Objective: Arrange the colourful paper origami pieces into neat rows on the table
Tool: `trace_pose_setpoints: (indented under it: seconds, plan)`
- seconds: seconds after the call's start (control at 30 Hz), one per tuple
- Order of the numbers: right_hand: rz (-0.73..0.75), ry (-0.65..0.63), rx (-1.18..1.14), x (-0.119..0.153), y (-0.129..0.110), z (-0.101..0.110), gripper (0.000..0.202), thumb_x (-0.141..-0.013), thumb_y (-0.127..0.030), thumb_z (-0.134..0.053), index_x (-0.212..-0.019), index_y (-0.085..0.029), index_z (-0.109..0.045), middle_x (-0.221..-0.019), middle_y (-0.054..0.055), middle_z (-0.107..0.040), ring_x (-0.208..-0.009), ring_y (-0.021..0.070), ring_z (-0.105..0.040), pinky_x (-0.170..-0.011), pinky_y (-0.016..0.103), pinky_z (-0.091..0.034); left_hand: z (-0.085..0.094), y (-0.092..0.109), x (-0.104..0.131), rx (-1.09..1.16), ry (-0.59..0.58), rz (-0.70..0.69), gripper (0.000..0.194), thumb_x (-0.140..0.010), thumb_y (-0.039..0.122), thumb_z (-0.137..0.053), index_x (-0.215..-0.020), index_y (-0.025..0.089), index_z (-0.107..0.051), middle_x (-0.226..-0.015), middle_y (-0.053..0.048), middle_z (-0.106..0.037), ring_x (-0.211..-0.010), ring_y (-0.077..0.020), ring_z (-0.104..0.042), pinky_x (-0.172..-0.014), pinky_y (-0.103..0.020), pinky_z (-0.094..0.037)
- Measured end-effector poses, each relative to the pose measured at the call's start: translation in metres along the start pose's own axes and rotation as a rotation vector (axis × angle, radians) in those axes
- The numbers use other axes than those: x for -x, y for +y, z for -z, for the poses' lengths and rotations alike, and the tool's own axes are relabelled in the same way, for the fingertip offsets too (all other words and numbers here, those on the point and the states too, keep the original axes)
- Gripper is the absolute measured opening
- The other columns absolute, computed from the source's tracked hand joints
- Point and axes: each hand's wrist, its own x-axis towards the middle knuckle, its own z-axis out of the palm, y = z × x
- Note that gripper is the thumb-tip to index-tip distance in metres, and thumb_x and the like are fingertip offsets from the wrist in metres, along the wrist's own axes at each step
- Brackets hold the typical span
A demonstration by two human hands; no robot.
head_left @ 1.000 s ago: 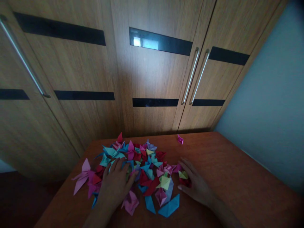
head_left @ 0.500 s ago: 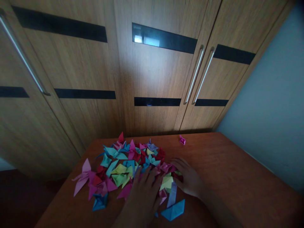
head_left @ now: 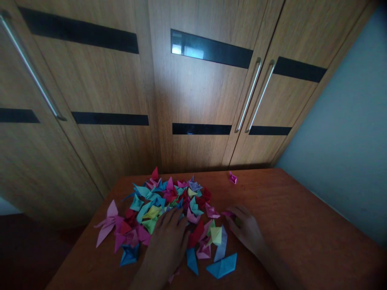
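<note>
A heap of colourful origami pieces [head_left: 144, 190] lies on the left half of the table. My left hand [head_left: 171, 233] rests on the heap, fingers stretched out, palm down, gripping nothing visible. At the heap's right edge, my right hand [head_left: 246, 227] has its fingers curled round a magenta origami piece [head_left: 227, 214], with a bit of yellow-green showing under them. Between my hands lie a red piece [head_left: 196, 233], a pale yellow piece [head_left: 216, 235] and a lilac strip [head_left: 222, 243]. Nearer me is a blue paper boat [head_left: 222, 266].
One small magenta origami boat [head_left: 232, 177] sits apart near the table's back edge. The brown table [head_left: 302, 225] meets a wooden wardrobe [head_left: 199, 153] with metal handles behind it. A pale wall [head_left: 338, 161] runs along the right.
My left hand has slid left and a little nearer, uncovering red, pink and blue pieces. My right hand has shifted slightly right, away from the heap, with a magenta piece at its fingertips.
</note>
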Motion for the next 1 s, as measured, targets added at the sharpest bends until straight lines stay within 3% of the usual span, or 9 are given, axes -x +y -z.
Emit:
trace_pose_setpoints:
  seconds: [0.27, 0.4, 0.5, 0.57, 0.67, 0.8, 0.9, 1.0]
  plan:
    - [-0.240, 0.180, -0.360, -0.016, 0.001, -0.011, 0.040, -0.083, -0.052, -0.053, -0.101, -0.019, -0.066, -0.098, 0.010, -0.069, -0.087, 0.0245, -0.066, -0.076, 0.036, -0.055, 0.007, -0.024, 0.002, 0.086, 0.079, 0.047, 0.024, -0.086, 0.025, -0.048, -0.103, 0.023, -0.065, -0.118, -0.008, -0.064, -0.110, -0.0276, -0.057, -0.096, -0.048, -0.044]
    - [-0.245, 0.221, -0.486, -0.039, -0.019, -0.018, 0.039, -0.082, -0.052, -0.055, -0.096, -0.018, -0.067, -0.094, 0.009, -0.070, -0.084, 0.0237, -0.066, -0.074, 0.035, -0.055, 0.010, -0.032, 0.001, 0.121, 0.120, 0.056, 0.025, -0.088, 0.029, -0.047, -0.104, 0.022, -0.065, -0.116, -0.008, -0.065, -0.109, -0.0268, -0.058, -0.095, -0.047, -0.046]
    - [-0.172, 0.138, -0.572, -0.058, -0.053, -0.021, 0.033, -0.084, -0.046, -0.055, -0.099, -0.019, -0.067, -0.095, 0.008, -0.070, -0.084, 0.0216, -0.066, -0.074, 0.034, -0.055, 0.010, -0.036, 0.001, 0.158, 0.141, 0.063, 0.026, -0.088, 0.031, -0.046, -0.103, 0.023, -0.066, -0.114, -0.008, -0.065, -0.107, -0.0258, -0.059, -0.095, -0.046, -0.046]
    - [-0.061, 0.005, -0.594, -0.068, -0.076, -0.019, 0.030, -0.084, -0.040, -0.055, -0.105, -0.022, -0.066, -0.102, 0.006, -0.069, -0.091, 0.0210, -0.064, -0.080, 0.034, -0.053, 0.011, -0.039, 0.002, 0.185, 0.160, 0.079, 0.026, -0.088, 0.031, -0.046, -0.103, 0.022, -0.066, -0.113, -0.008, -0.066, -0.105, -0.0250, -0.060, -0.093, -0.045, -0.048]
    - [0.061, -0.108, -0.561, -0.077, -0.092, -0.012, 0.031, -0.083, -0.034, -0.056, -0.112, -0.026, -0.064, -0.111, 0.004, -0.066, -0.101, 0.0205, -0.061, -0.086, 0.035, -0.052, 0.011, -0.043, 0.002, 0.231, 0.202, 0.092, 0.025, -0.088, 0.027, -0.046, -0.101, 0.022, -0.067, -0.110, -0.007, -0.067, -0.102, -0.0237, -0.062, -0.091, -0.042, -0.050]
    - [0.071, -0.191, -0.444, -0.060, -0.069, 0.005, 0.031, -0.084, -0.031, -0.055, -0.113, -0.025, -0.064, -0.116, 0.005, -0.064, -0.107, 0.0225, -0.058, -0.095, 0.040, -0.046, 0.013, -0.048, 0.003, 0.270, 0.247, 0.105, 0.025, -0.087, 0.026, -0.046, -0.099, 0.023, -0.068, -0.108, -0.006, -0.068, -0.101, -0.0229, -0.062, -0.090, -0.040, -0.050]
    - [0.028, -0.253, -0.312, -0.025, -0.033, 0.016, 0.036, -0.083, -0.026, -0.052, -0.118, -0.025, -0.061, -0.125, 0.006, -0.059, -0.115, 0.0244, -0.053, -0.100, 0.044, -0.042, 0.014, -0.049, 0.004, 0.271, 0.248, 0.119, 0.024, -0.088, 0.028, -0.046, -0.099, 0.023, -0.067, -0.109, -0.006, -0.067, -0.103, -0.0226, -0.061, -0.092, -0.040, -0.049]
    - [-0.049, -0.226, -0.108, 0.008, -0.003, 0.019, 0.040, -0.079, -0.021, -0.052, -0.118, -0.024, -0.061, -0.127, 0.008, -0.057, -0.121, 0.0256, -0.049, -0.105, 0.046, -0.037, 0.015, -0.046, 0.005, 0.277, 0.236, 0.104, 0.025, -0.088, 0.028, -0.046, -0.101, 0.023, -0.067, -0.110, -0.005, -0.067, -0.103, -0.0220, -0.061, -0.093, -0.040, -0.049]
